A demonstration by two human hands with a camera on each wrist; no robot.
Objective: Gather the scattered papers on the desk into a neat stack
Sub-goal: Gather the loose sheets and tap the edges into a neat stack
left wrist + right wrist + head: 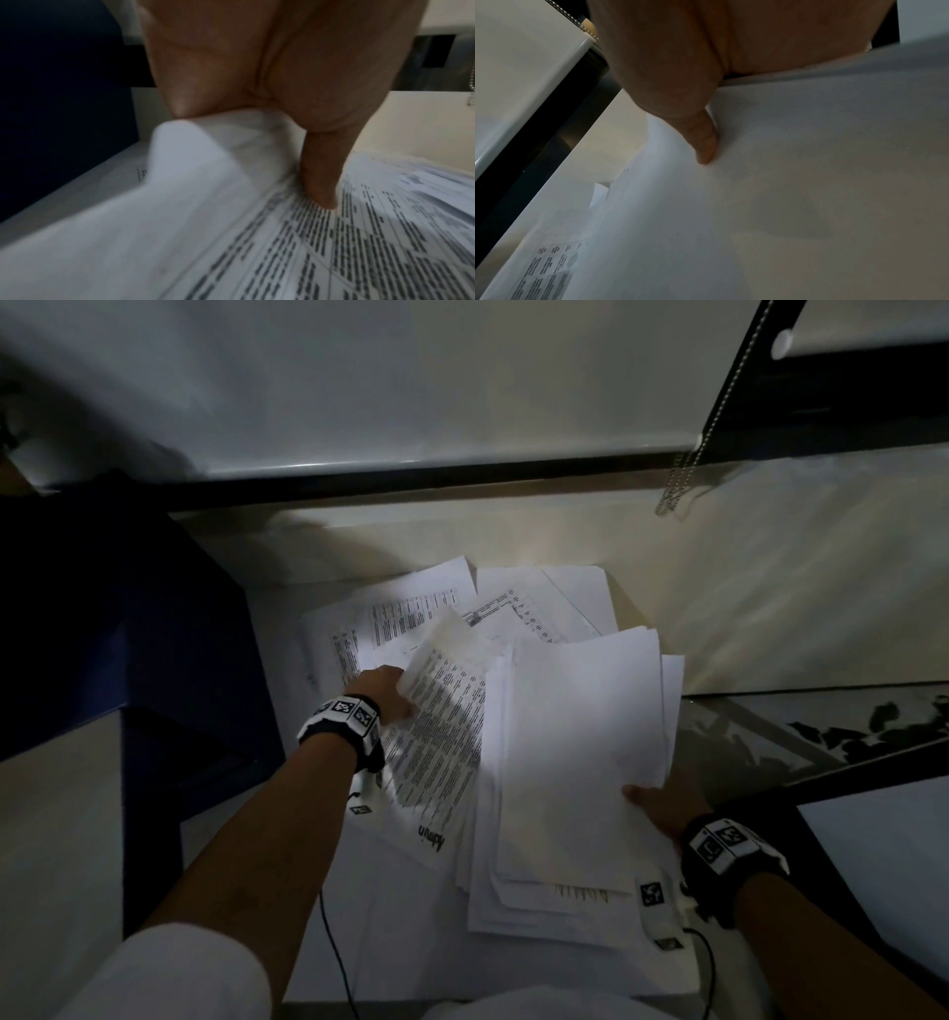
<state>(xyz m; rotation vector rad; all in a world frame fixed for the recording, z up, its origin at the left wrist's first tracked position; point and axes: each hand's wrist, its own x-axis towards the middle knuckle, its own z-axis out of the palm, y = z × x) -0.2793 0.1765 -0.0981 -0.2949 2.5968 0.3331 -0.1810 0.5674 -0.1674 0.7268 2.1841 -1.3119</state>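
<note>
A loose stack of white sheets (pixel 580 762) lies tilted in front of me, blank sides up. My right hand (pixel 662 806) grips its right edge, the thumb (pixel 704 142) pressed on the top sheet (pixel 808 182) and the other fingers hidden beneath. My left hand (pixel 390 693) pinches a printed sheet (pixel 441 726) by its left edge, lifting it so that it curls; the thumb (pixel 321 178) lies on the printed side (pixel 334 253). More printed papers (pixel 436 608) lie scattered and overlapping on the desk (pixel 277 629) behind, near the wall.
A dark blue box or cabinet (pixel 128 629) stands close on the left. A pale wall panel (pixel 770 582) and black rail run behind the papers, with a bead chain (pixel 678 480) hanging at right. A glass surface (pixel 821 737) lies to the right. Cables trail from both wristbands.
</note>
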